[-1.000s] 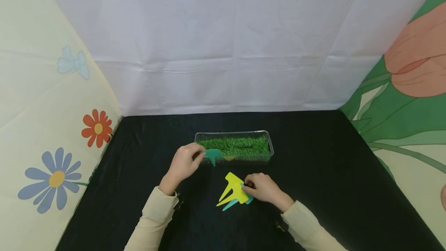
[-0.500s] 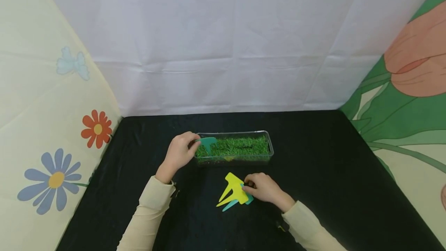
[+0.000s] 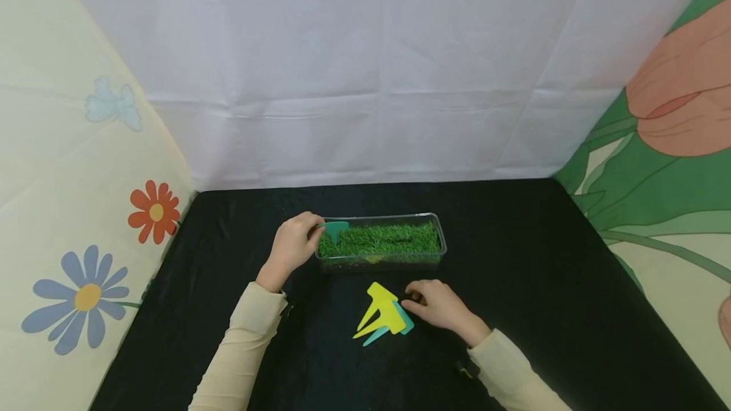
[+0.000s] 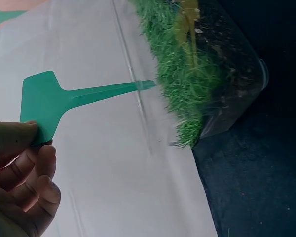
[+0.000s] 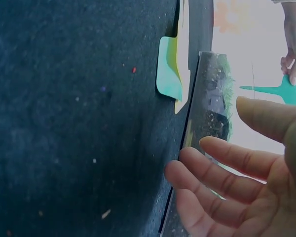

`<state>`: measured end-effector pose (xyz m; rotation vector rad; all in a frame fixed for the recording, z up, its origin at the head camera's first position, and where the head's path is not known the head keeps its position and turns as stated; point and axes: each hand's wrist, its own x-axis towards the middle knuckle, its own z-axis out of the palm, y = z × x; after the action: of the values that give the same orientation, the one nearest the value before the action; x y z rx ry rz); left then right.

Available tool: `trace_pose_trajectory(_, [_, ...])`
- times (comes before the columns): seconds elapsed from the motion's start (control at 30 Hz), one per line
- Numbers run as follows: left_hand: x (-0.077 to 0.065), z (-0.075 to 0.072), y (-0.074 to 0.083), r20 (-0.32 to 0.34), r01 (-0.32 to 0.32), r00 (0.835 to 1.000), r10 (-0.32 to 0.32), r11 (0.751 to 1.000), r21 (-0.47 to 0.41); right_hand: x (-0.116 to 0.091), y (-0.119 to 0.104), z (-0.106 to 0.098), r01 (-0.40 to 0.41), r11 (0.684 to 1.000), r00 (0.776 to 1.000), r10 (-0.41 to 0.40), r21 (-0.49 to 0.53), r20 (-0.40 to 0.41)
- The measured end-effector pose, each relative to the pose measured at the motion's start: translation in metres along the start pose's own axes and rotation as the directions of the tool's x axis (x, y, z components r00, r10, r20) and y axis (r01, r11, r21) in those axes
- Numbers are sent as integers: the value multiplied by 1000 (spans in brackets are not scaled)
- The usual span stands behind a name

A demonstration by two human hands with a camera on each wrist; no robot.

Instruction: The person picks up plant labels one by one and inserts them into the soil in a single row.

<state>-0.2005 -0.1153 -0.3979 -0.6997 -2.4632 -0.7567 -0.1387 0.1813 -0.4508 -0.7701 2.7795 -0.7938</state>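
Note:
My left hand (image 3: 292, 245) pinches a green T-shaped plant label (image 4: 44, 106) by one end of its head, between thumb and fingers. The label's pointed stem reaches toward the grass at the left end of a clear plastic planter box (image 3: 400, 265), its tip right at the grass (image 4: 175, 84). My right hand (image 3: 440, 305) holds nothing, its fingers loosely bent and thumb apart in the right wrist view. Just left of it, yellow plant labels (image 3: 384, 309) lie overlapping on a blue-green label (image 3: 407, 320) on the black cloth.
The black cloth (image 3: 514, 259) covers the table. Behind it hangs a white sheet (image 3: 365, 81), with flower-printed cloths (image 3: 85, 163) at left and right. Dark soil (image 4: 227, 59) and a yellow label (image 4: 188, 24) show through the planter's wall.
My left hand has carried the green label back and left, from in front of the planter to over its left end. My right hand has drawn slightly right, off the pile of labels.

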Motion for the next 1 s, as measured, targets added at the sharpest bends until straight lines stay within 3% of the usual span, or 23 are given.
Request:
trace_pose_trajectory(0.6, [0, 13, -14, 26, 30, 999, -30, 999, -11, -9, 5, -7, -31, 999, 999, 31, 8, -38])
trace_pose_trajectory(1.0, [0, 20, -21, 9, 18, 1000, -18, 1000, -9, -10, 7, -9, -52, 999, 998, 52, 5, -38])
